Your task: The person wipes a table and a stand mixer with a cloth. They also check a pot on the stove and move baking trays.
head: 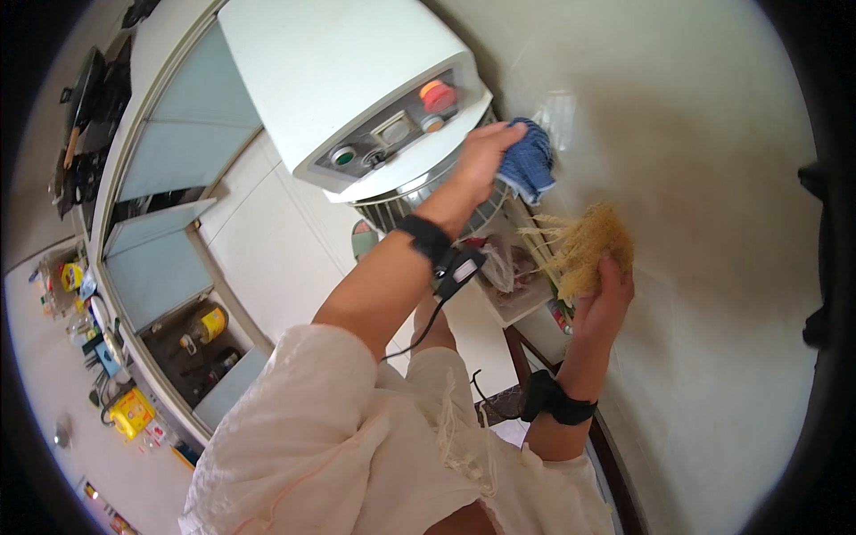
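My left hand (483, 160) reaches past the front of a white stand mixer (348, 73) and grips a folded blue cloth (529, 160) at its edge. The cloth hangs near the pale wall, beside the mixer's wire guard and metal bowl (418, 194). Lower and further right, my right hand (605, 294) is closed around a bushy bundle of dry, straw-coloured plant heads (595, 244), with thin stems pointing left. Black straps circle both forearms. The left one carries a small black device with a cable.
Below the mixer stands a pale bin (515, 307) with plastic bags. A green slipper (363, 239) lies on the tiled floor. On the left are kitchen cabinets (194, 100), one open with a yellow-labelled bottle (206, 326), and a cluttered counter. Dark wooden furniture edges (618, 468) run at lower right.
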A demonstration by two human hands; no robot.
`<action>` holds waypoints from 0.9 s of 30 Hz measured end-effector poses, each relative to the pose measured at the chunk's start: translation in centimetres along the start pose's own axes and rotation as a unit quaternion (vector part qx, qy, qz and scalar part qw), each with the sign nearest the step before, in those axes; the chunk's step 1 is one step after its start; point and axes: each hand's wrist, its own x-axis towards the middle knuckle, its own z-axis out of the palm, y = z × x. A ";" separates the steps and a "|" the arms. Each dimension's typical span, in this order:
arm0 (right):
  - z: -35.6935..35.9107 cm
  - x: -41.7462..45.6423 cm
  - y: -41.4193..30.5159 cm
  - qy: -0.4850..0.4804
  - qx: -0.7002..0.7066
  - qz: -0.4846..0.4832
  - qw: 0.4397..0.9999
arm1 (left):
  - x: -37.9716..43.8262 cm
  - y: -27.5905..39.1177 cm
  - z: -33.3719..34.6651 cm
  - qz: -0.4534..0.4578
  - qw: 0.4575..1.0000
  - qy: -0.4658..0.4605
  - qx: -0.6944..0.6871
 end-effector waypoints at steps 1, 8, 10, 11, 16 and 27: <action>-0.6 -0.2 -0.1 -0.003 0.012 -0.005 1.000 | -1.1 0.8 0.1 -0.028 0.994 -0.042 -0.094; -1.0 -1.7 -1.8 -0.017 0.031 -0.010 0.999 | -7.3 4.7 -0.3 -0.066 0.952 -0.111 -0.276; -0.8 -1.8 -1.9 -0.031 0.031 -0.020 0.999 | -8.8 5.7 -0.4 -0.059 0.952 -0.119 -0.276; -0.7 -1.8 -2.0 -0.038 0.031 -0.025 0.998 | -9.5 6.2 -0.4 -0.052 0.954 -0.123 -0.270; 1.3 -2.6 -3.7 -0.032 0.034 -0.044 0.998 | -12.7 10.5 -1.0 0.114 0.989 0.013 -0.096; 3.6 -3.8 -2.7 -0.061 0.037 -0.066 0.995 | -11.1 18.4 -7.5 0.351 0.499 0.002 0.793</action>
